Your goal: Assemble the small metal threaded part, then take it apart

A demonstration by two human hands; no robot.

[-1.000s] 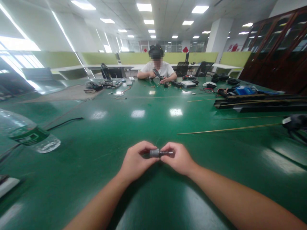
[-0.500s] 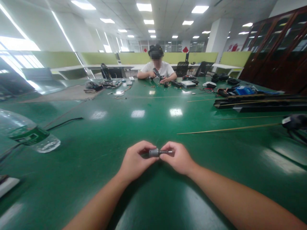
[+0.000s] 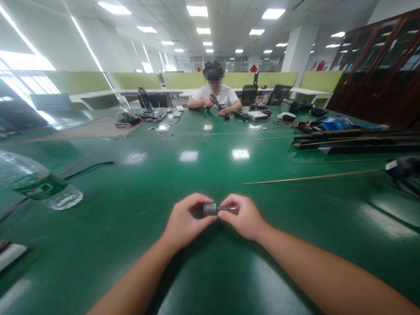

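Note:
A small grey metal cylinder [image 3: 210, 209] with a thin, ridged shaft [image 3: 229, 208] sticking out to the right is held level above the green table. My left hand [image 3: 185, 221] grips the cylinder end between thumb and fingers. On the other side, my right hand [image 3: 244, 217] pinches the ridged shaft, whose tip shows past the fingertips. Both hands meet close together at the joint of the two parts. Part of the cylinder and shaft is hidden behind the fingers.
A clear plastic bottle [image 3: 46, 183] lies at left beside a black cable [image 3: 90, 168]. Thin brass-coloured rods [image 3: 311, 177] and black channels [image 3: 361, 142] are at right. Across the green table [image 3: 157, 162], a person [image 3: 215, 94] works with a dark tool among scattered parts.
The cylinder has shifted very slightly to the left. Both hands keep the same hold and place.

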